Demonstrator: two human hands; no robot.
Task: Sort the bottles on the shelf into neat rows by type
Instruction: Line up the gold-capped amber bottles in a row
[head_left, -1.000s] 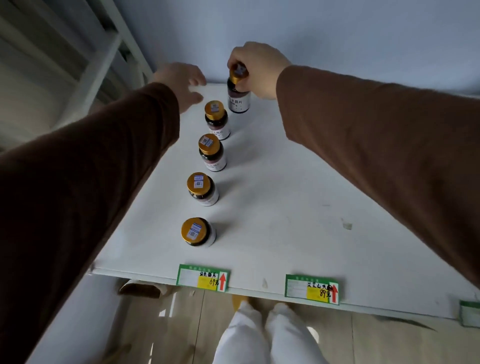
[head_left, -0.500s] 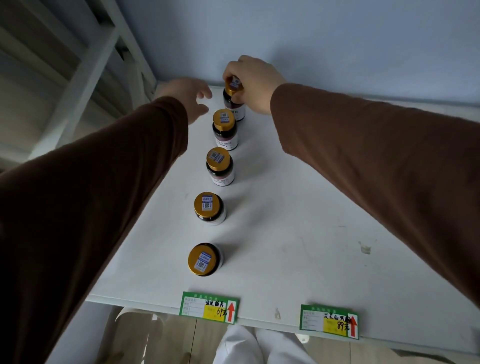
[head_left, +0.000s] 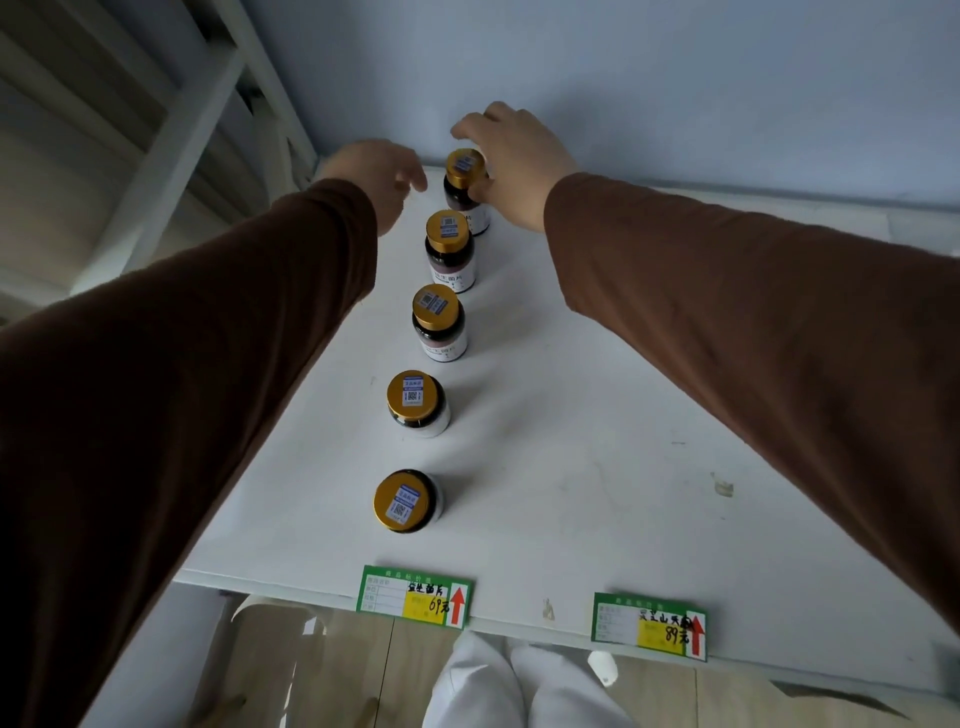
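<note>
The white shelf (head_left: 597, 441) was the biggest thing there, and it held five small brown bottles with gold caps in one line running from the front edge to the back wall. Two green price tags hung on the front edge, the left tag (head_left: 414, 596) right under the line and the right tag (head_left: 649, 626) with no bottles behind it.

The right hand (head_left: 511, 166) was at the back bottle (head_left: 466, 189). Its thumb touched the side of the gold cap and its fingers arched loosely over the top, so it looked like a light touch more than a tight hold. The left hand (head_left: 376, 179) hung just beside that bottle with loose fingers and held nothing.

To do this step well, the person probably needed to nudge the back bottle gently, keep it standing up, and line it up straight behind the second bottle (head_left: 450, 249). A hard push could have tipped it into its neighbour.
</note>
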